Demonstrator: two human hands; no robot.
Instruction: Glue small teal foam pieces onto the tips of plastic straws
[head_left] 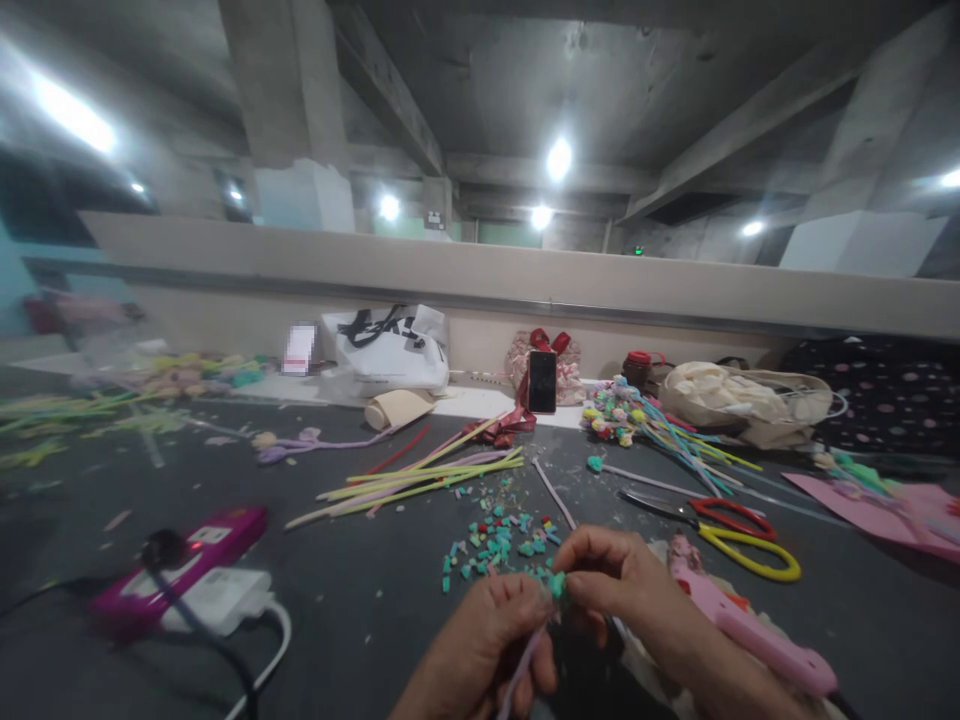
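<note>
My left hand [491, 640] is closed around a thin lilac stem [525, 662], which looks like a pipe cleaner and hangs down below the fingers. At the stem's top sits a small teal green tuft [556, 586], pinched between the fingertips of my right hand [626, 580] and touching the left thumb. Just beyond both hands lies a scatter of small teal cut pieces [499, 540], with a few red ones among them. A pink hot glue gun [757, 630] lies beside my right forearm, partly hidden by it.
Red and yellow handled scissors [739, 530] lie to the right. Yellow and lilac stems [420, 482] are bundled mid-table. A purple power strip [225, 535] with a white charger [221, 600] sits left. Behind stand a phone [542, 382], a white bag [390, 355] and finished-looking colourful stems [619, 410].
</note>
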